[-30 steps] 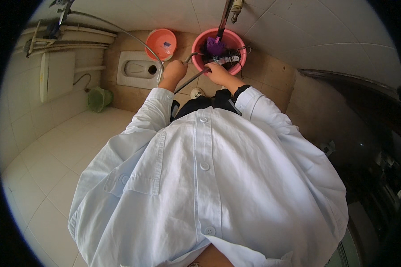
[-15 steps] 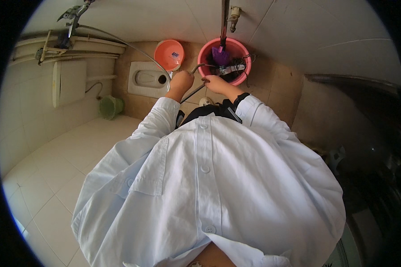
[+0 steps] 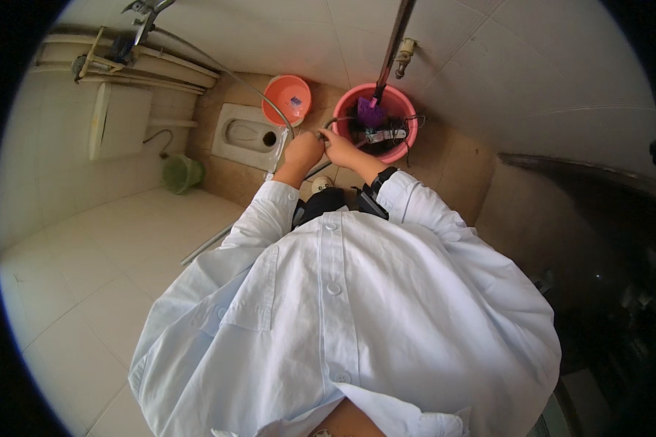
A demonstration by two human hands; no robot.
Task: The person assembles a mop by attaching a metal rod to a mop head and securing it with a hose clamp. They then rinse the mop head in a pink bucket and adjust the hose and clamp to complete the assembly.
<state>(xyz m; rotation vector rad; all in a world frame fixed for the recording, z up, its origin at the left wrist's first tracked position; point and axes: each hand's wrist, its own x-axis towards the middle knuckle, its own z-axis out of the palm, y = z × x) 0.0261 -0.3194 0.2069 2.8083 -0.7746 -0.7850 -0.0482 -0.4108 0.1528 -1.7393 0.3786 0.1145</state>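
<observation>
My left hand (image 3: 304, 151) is closed around a thin grey flexible hose (image 3: 229, 71), which comes down from the wall fitting. My right hand (image 3: 341, 151) meets it, fingers pinched on the hose where a short curved part bends toward the pink bucket (image 3: 337, 137). Exactly how the fingers grip is too small to tell. A grey pole (image 3: 210, 242) slants under my left forearm and past my wrists. Inside the bucket are a purple mop-like head (image 3: 370, 112) on a dark upright pole (image 3: 393, 51), a silver-white piece (image 3: 386, 135) and dark material.
An orange basin (image 3: 288, 98) stands left of the bucket, beside a squat toilet (image 3: 233, 135). A green bin (image 3: 182, 175) sits by the left wall under a white cistern (image 3: 120, 120). A brass tap (image 3: 404, 58) juts from the wall above the bucket. Dark clutter lies at right.
My hands have come together; the right has moved left to meet the left on the hose. More of the grey pole shows at the left. The view has shifted slightly.
</observation>
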